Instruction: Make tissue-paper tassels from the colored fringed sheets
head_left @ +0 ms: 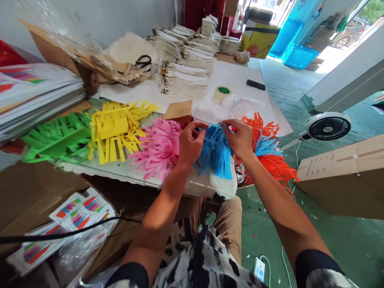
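Note:
My left hand (190, 143) and my right hand (240, 138) both pinch the top of a bundle of blue paper fringe (216, 154) at the front edge of a white table (207, 186). The fingers of both hands are closed on the blue strips. A pink fringe pile (159, 148) lies just left of my left hand. Orange fringe (274, 162) spreads out right of my right hand, with some blue mixed in. Yellow fringe (118, 130) and green fringe (58, 138) lie further left in a row.
Stacks of folded white paper (186, 60), black scissors (143, 61), a tape roll (222, 93) and a black remote (256, 84) sit at the back. Printed sheets (33, 92) are stacked at left. A small fan (328, 127) and a cardboard box (345, 176) stand at right.

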